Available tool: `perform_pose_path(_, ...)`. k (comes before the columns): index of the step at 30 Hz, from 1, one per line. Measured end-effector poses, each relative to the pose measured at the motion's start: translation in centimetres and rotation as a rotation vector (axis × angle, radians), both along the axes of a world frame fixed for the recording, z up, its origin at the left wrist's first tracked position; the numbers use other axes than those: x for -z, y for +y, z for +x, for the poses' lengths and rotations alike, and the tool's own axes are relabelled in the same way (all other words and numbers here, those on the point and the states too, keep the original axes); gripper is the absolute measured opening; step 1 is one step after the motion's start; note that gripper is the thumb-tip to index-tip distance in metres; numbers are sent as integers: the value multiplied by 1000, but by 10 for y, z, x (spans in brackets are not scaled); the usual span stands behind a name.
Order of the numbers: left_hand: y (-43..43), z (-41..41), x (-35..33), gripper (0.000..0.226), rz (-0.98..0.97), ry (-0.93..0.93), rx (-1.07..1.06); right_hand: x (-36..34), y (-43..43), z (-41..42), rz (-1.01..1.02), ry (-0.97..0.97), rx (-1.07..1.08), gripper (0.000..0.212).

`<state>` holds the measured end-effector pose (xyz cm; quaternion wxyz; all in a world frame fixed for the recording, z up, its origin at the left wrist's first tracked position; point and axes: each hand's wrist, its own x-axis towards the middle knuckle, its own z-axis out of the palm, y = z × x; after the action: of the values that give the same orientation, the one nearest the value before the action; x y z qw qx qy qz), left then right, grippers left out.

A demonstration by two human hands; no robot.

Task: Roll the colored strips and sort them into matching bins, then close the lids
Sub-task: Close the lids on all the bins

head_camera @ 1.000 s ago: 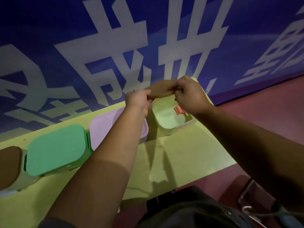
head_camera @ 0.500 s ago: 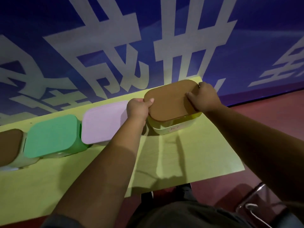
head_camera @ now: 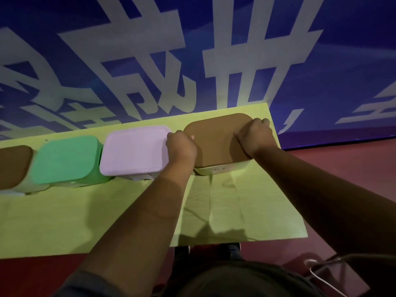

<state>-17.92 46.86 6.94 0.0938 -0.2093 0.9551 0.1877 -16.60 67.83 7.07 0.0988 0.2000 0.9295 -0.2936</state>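
Observation:
Four lidded bins stand in a row on the yellow-green table [head_camera: 128, 211]. At the far right, a brown lid [head_camera: 214, 142] lies flat on a pale yellow bin [head_camera: 218, 169]. My left hand [head_camera: 182, 144] grips the lid's left edge with curled fingers. My right hand [head_camera: 255, 136] presses down on its right side, fingers bent over the far edge. Left of it stand a bin with a pink lid [head_camera: 132, 151], one with a green lid [head_camera: 66, 159] and one with a brown lid [head_camera: 12, 163], all closed. No strips show.
A blue wall banner with large white characters [head_camera: 192, 61] rises right behind the bins. The table's right edge lies just past my right hand, above red floor [head_camera: 342, 163]. A chair with a white cable [head_camera: 321, 277] sits at the lower right.
The brown lid, held up over the open yellow bin a second ago, has come down flat onto it. Both hands now stay on the lid's ends.

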Motion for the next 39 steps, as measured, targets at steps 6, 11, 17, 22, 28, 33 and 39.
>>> perform_pose_path(6, 4, -2, 2, 35, -8, -83, -4, 6, -1, -1, 46, -15, -24, 78)
perform_pose_path(11, 0, -1, 9, 33, 0, -86, 23, 8, -3, -3, 74, -33, -27, 96)
perform_pose_path(17, -1, 2, 13, 39, -67, -125, 95, 7, -5, -7, 185, -78, -90, 99)
perform_pose_path(22, 1, 6, 19, 55, -94, -233, 147, 15, -10, -10, 281, -119, -155, 97)
perform_pose_path(28, 2, -14, 6, 105, 25, -470, 184, 12, -24, -18, 254, -289, -117, 128)
perform_pose_path(33, 4, -17, 3, 129, -94, -602, 239, 10, -35, -23, 290, -393, -80, 154)
perform_pose_path(39, -7, -10, 13, 135, 75, -532, 157, 15, -38, -21, 316, -393, -67, 153)
